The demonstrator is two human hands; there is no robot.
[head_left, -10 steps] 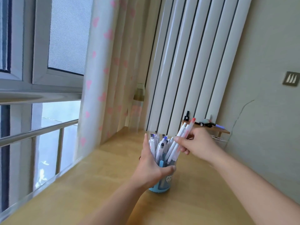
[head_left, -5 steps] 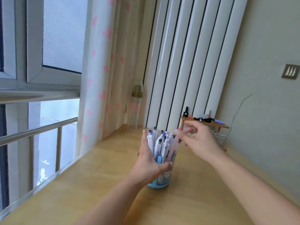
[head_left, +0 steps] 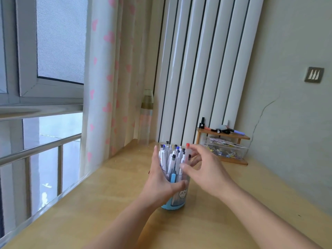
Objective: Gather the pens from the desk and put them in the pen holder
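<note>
Since a second ago the red-capped pen [head_left: 188,150] has gone from being pinched up at an angle in my right hand [head_left: 206,170] to standing in the pen holder [head_left: 177,193] with the rest of the pens [head_left: 170,157], on the right side of the bunch, its red top poking a bit higher than the others. That hand has let go: fingers spread and loose, nothing held, hovering just beside the bunch with the fingertips close to the barrels. Can't tell for sure if a fingertip is brushing one.

Left hand [head_left: 161,182] is wrapped around the holder, grip closed on it, thumb across the front near the little cartoon face, fingers up along the far side next to the pens. The holder is a clear cup with a blue base, sitting upright on the wooden worktop [head_left: 89,203], pretty packed with white pens with dark and blue caps.

Further back by the wall there's a small wooden shelf [head_left: 222,134] with a few bits on top and a clear box [head_left: 226,150] under it. Pink-heart curtain [head_left: 107,78] off to the left by the window.
</note>
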